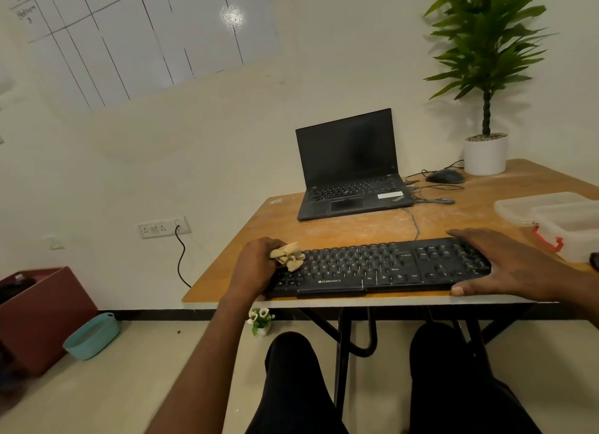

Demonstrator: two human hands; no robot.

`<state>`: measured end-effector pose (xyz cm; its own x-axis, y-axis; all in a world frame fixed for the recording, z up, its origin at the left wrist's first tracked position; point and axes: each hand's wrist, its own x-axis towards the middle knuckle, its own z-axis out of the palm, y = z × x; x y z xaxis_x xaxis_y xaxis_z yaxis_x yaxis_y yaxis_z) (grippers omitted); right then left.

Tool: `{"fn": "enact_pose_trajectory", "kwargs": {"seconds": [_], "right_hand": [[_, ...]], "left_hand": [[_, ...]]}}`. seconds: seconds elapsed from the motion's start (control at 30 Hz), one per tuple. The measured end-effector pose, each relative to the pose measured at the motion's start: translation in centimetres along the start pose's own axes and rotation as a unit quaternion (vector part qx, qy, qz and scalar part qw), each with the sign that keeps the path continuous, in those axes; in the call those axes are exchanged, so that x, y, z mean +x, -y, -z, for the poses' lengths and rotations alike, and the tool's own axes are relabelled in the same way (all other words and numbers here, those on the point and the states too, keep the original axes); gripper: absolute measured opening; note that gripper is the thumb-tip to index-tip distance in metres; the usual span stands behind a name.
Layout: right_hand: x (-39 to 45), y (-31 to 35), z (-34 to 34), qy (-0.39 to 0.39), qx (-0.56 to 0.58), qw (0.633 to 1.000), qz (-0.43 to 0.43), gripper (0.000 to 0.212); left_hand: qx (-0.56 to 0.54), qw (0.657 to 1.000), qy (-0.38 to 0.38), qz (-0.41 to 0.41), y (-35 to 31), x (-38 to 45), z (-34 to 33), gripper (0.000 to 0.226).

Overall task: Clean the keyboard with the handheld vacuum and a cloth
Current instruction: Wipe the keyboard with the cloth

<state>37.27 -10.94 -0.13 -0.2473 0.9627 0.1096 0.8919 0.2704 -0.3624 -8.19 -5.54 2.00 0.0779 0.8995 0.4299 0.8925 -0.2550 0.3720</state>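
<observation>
Your left hand (256, 265) has its grip closed around a crumpled beige cloth (288, 257), fingers curled tight on it, and the cloth is pressed onto the left end of the black keyboard (376, 268). The keyboard lies along the near edge of the wooden table (356, 227), stretching away to the right of that grip.

Your right hand (505, 265) lies flat over the keyboard's right end, fingers straight and spread across the number keys, thumb down at the front edge of the keyboard. That grip is wide and holds nothing; it only rests on the keyboard.

Beyond the keyboard, farther from both grips, an open black laptop (350, 167) stands with a dark screen. A thin cable (413, 223) runs from the keyboard's back edge up toward it. To the right of the laptop sits a black mouse (445, 176), and behind that a green plant in a white pot (485, 154) at the table's far corner. Just past your right hand, clear plastic boxes (564, 219) with red latches stand near the table's right side.

Left of your cloth grip and below table level, a wall socket (163, 227) has a black cord plugged in, and a teal basket (92, 336) lies on the floor beside a dark red box (42, 317).
</observation>
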Motion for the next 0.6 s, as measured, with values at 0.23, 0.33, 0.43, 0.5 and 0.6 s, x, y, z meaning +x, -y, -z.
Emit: {"fn": "enact_pose_trajectory", "kwargs": {"seconds": [0.23, 0.33, 0.43, 0.5, 0.6], "right_hand": [[0.0, 0.3, 0.2, 0.001, 0.011, 1.000, -0.004, 0.131], [-0.1, 0.2, 0.2, 0.003, 0.013, 1.000, -0.005, 0.130], [-0.1, 0.1, 0.2, 0.001, 0.013, 1.000, -0.003, 0.128], [-0.1, 0.1, 0.0, -0.001, 0.016, 1.000, -0.001, 0.126], [-0.1, 0.1, 0.0, -0.005, 0.017, 1.000, 0.003, 0.126]], "left_hand": [[-0.010, 1.000, -0.003, -0.006, -1.3, -0.3, -0.5, 0.041], [-0.020, 0.999, 0.010, -0.031, -2.7, 0.0, -1.3, 0.042], [-0.019, 0.999, 0.011, -0.033, -2.5, 0.2, -1.3, 0.043], [-0.010, 1.000, 0.004, -0.015, -1.6, 0.0, -0.9, 0.042], [-0.002, 1.000, -0.017, 0.019, -0.1, -0.2, -0.1, 0.039]]}}
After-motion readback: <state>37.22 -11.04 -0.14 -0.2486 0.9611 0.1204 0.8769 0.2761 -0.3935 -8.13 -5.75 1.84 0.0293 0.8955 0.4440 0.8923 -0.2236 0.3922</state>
